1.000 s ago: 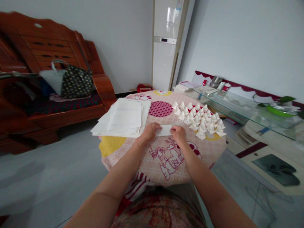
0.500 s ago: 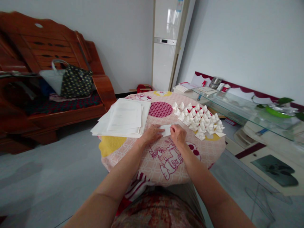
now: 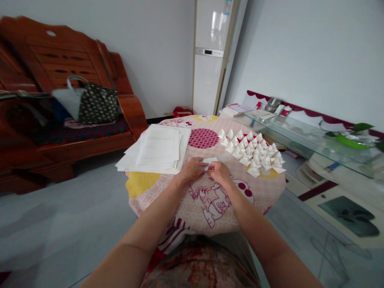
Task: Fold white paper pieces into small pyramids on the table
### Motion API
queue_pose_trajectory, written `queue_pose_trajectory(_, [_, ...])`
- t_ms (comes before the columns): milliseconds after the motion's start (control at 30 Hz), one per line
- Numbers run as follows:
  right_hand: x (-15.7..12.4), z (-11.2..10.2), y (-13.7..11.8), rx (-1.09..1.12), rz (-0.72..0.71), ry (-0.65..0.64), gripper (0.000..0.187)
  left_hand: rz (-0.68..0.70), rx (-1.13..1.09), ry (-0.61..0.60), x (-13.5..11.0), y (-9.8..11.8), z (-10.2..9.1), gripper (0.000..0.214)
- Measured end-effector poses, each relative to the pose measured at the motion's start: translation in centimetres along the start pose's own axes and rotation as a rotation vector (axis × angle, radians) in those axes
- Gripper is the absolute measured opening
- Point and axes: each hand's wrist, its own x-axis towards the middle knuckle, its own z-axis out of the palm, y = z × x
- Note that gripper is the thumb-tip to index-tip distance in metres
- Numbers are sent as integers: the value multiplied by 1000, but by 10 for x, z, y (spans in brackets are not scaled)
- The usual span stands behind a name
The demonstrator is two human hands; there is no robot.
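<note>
A small white paper slip (image 3: 209, 160) lies on the round table's pink patterned cloth (image 3: 207, 200), mostly covered by my hands. My left hand (image 3: 193, 169) presses flat on its left part, fingers stretched out. My right hand (image 3: 219, 172) is curled with fingertips pinched on the slip's right part, touching the left hand. To the right lie several folded white paper triangles (image 3: 253, 151) in rows. A stack of white paper sheets (image 3: 157, 149) rests at the table's left.
A wooden bench (image 3: 60, 108) with a dark dotted bag (image 3: 96, 105) stands at the left. A tall white air conditioner (image 3: 210, 60) is behind the table. A glass shelf (image 3: 306, 136) with a green dish runs along the right wall.
My hands have drawn together over the slip; the right hand moved left toward the left hand, so less of the paper shows between them.
</note>
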Motion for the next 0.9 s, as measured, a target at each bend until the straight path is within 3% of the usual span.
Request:
queue_pose_trajectory(467, [-1,-17,22,-41,127,23,19,-35,-29,-24,1,-1,2,41])
queue_pose_trajectory(667, [2,-22,42,-56,182,150,20,-41,-47,-15,1,-3,3,41])
queue_pose_trajectory(800, [1,-16,35,41,48,237,21,-44,-45,-1,1,-3,4,41])
queue_pose_trajectory(900, [-1,-9,21,33,-35,179,18,-65,-56,7,1,-1,5,43])
